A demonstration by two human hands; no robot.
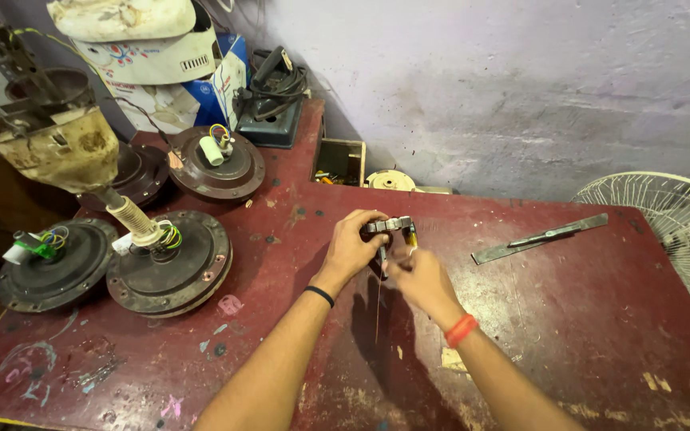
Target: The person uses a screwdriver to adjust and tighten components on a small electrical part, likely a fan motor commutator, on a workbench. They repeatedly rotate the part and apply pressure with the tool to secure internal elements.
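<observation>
My left hand (354, 246) grips a small grey metal tool or part (389, 225) from above, near the middle of the dark red worktable (569, 319). My right hand (418, 275) is closed just below it, pinching a thin stem that hangs from the part; a fine wire (378, 307) runs down from there towards me. A bit of yellow shows at the part's right end. What the fingers hide I cannot make out.
Three round ceiling-fan motors (171, 257) (56, 263) (219, 164) with coloured wires sit at the left. A flat metal bar (538, 238) lies at the right. A white fan guard (664, 209) stands past the right edge. Boxes and an open bin (341, 162) stand at the back.
</observation>
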